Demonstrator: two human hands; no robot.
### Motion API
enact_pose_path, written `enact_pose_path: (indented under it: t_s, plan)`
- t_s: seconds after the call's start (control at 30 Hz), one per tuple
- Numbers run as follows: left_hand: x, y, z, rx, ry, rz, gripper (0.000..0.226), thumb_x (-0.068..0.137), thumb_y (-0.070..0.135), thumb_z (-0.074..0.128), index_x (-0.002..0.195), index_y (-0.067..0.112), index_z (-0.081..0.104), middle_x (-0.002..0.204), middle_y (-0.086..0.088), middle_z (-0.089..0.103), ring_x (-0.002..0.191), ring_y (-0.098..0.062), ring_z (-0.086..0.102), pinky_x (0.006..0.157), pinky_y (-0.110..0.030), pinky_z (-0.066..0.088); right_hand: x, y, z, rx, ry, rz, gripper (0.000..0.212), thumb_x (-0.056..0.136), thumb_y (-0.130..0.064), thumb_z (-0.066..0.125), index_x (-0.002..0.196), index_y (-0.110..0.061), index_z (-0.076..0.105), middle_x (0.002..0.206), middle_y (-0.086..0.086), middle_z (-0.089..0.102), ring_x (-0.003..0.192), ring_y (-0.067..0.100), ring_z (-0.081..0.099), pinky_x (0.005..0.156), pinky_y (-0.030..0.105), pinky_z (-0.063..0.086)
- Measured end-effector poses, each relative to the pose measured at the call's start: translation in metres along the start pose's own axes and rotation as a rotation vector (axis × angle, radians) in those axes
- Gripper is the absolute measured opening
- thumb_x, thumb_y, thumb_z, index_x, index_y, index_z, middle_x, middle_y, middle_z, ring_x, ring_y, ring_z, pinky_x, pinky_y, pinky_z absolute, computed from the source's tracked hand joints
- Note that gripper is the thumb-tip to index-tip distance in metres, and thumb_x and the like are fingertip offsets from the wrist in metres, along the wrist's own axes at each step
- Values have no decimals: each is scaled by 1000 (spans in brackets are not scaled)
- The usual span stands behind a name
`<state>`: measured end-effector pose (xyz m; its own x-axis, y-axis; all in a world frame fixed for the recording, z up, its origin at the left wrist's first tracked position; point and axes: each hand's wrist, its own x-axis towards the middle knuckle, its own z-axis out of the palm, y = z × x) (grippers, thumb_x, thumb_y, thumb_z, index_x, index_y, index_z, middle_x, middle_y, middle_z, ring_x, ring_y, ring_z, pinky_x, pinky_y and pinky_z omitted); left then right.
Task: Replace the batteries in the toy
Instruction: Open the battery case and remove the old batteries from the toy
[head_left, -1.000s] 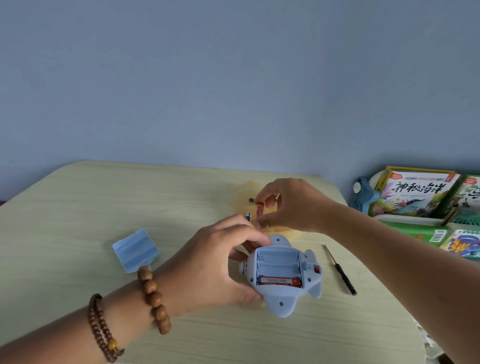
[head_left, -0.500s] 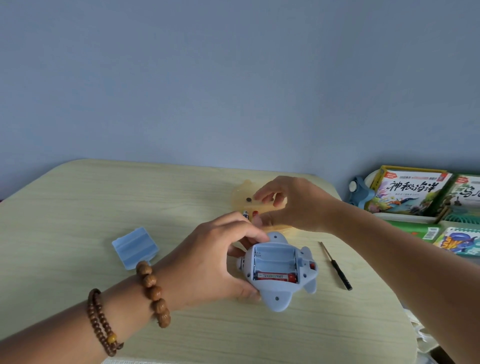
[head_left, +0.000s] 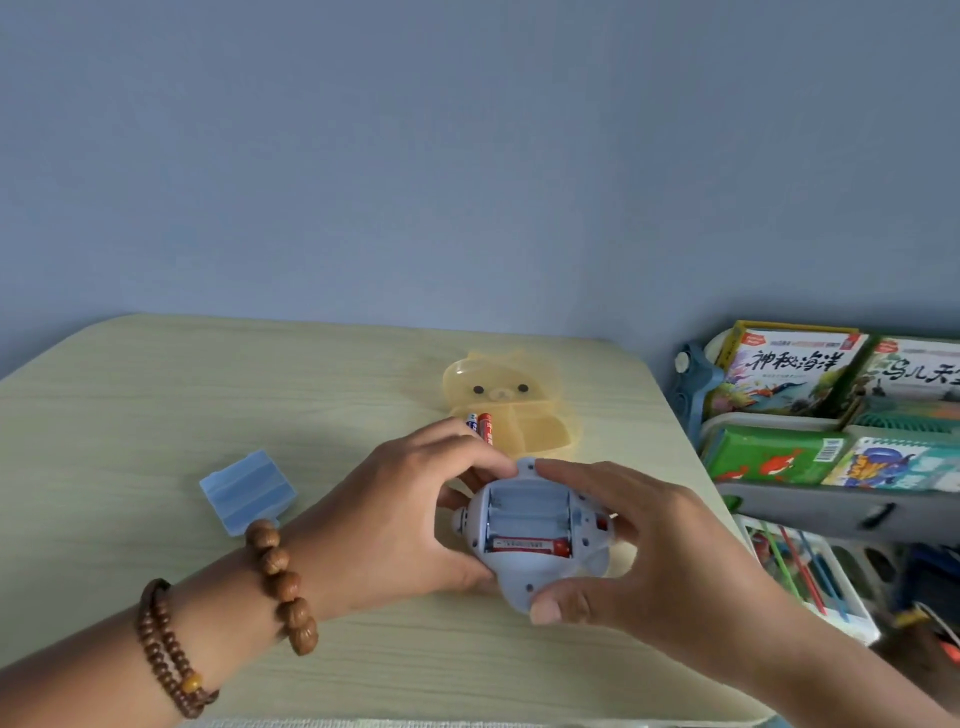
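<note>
I grip the pale-blue plastic toy (head_left: 519, 584) with left hand (head_left: 410, 514) and right hand (head_left: 670, 545); its red cylindrical battery (head_left: 530, 544) lies crosswise in the nearest slot, closer to the right one.

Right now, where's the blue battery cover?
In the head view, the battery cover lies flat on the table, left of the left hand and apart from the toy.

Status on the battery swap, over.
Left hand and right hand grip toy. One battery seated, two slots empty. Two loose batteries in bear tray. Cover off, aside.
</note>
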<state>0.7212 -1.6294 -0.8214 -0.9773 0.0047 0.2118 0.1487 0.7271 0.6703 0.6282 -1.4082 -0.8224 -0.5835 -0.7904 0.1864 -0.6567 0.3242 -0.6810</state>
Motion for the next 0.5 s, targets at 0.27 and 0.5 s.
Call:
enact_pose_path:
  t_s: [0.27,0.5]
  plan:
    - [7,33,2,16,-70,-210,46,75,37,77,112,43,49,112,22,54,100,4,55,84,-19,48,-3,7,9,36,87,-27,90,51,-56,92,133,-37,62,114,-16,70,107,6,68,88,35,58]
    - [21,49,24,80,18,-318,49,64,42,80,99,36,45,103,16,44,85,-2,50,62,-20,38,-4,7,9,68,100,-37,90,51,-43,99,133,-41,63,112,-13,71,106,10,68,88,35,56]
